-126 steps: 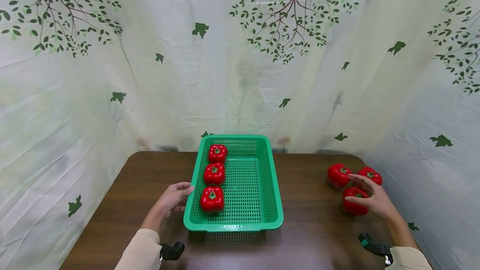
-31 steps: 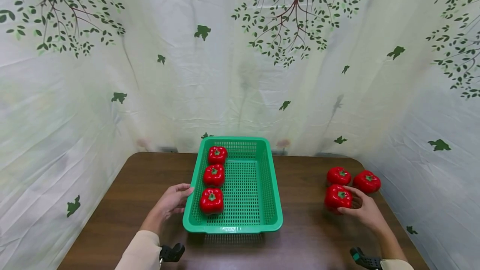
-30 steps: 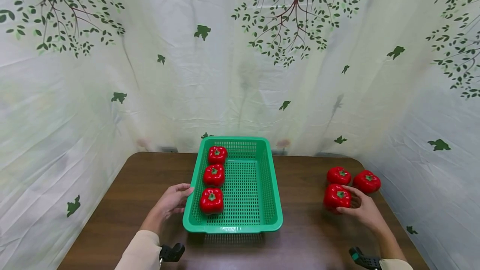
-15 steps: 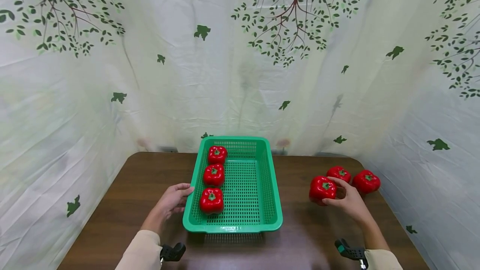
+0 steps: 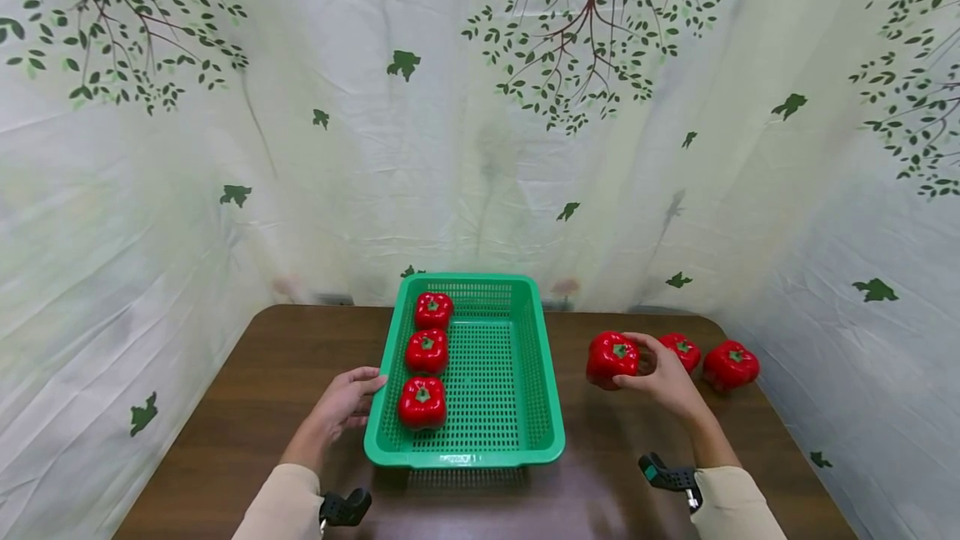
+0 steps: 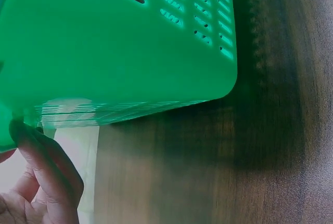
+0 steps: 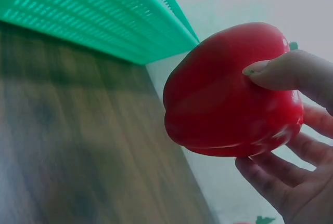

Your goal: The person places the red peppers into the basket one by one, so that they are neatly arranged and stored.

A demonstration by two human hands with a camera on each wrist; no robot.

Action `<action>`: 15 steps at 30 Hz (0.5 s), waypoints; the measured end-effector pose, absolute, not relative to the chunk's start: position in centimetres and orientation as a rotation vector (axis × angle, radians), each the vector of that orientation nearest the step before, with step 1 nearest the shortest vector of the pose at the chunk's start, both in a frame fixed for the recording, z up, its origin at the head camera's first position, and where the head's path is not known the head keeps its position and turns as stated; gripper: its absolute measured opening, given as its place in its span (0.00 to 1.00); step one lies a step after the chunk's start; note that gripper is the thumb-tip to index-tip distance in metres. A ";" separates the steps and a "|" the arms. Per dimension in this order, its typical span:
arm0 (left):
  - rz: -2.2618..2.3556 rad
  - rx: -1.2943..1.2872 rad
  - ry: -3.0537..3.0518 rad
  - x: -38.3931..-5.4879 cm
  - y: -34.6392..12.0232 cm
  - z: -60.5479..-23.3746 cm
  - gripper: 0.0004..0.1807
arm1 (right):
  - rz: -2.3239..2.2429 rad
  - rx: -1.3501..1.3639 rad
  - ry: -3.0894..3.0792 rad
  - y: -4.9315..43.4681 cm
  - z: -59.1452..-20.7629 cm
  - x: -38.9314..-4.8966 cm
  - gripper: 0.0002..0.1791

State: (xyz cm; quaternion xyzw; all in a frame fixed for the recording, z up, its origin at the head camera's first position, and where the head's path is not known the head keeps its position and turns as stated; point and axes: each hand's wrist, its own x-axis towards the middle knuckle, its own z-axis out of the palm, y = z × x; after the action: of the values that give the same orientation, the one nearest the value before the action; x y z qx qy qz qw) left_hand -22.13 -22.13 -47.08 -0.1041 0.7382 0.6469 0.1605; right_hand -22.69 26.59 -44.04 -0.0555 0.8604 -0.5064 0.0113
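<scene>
A red pepper, gripped from the right by the fingers of the right hand, hangs over the bench just right of the green basket, whose left rim the left hand pinches

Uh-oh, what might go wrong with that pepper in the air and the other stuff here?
Maybe these things:
1. The held pepper looks smooth and shiny, and the right hand has it up off the table, so it might slip and drop.
2. The green basket has raised sides, so the held pepper could bump its rim on the way in.
3. The far-right pepper sits near the table's side, so a knock might roll it off.
</scene>
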 end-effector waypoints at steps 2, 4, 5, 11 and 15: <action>1.851 -0.301 2.110 -22.1 -22.2 -47.1 0.26 | -1.573 -0.201 2.681 26.1 -43.7 -23.1 0.41; 1.854 -0.302 2.110 -22.1 -22.3 -47.1 0.26 | -1.559 -0.217 2.688 25.8 -43.5 -23.6 0.41; 1.855 -0.305 2.110 -22.1 -22.3 -47.1 0.26 | -1.548 -0.224 2.691 25.6 -43.3 -23.8 0.41; 1.849 -0.308 2.115 -22.1 -22.3 -47.2 0.24 | -1.521 -0.283 2.681 24.5 -42.6 -25.0 0.40; 1.844 -0.296 2.124 -22.1 -22.3 -47.1 0.24 | -1.534 -0.296 2.674 23.6 -42.1 -25.7 0.40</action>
State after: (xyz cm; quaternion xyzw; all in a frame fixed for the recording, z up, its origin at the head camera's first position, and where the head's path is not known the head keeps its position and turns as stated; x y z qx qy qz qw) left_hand -22.14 -22.30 -47.14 -0.1032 0.7419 0.6439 0.1560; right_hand -25.72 23.58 -42.09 -0.0954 0.8632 -0.4953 0.0223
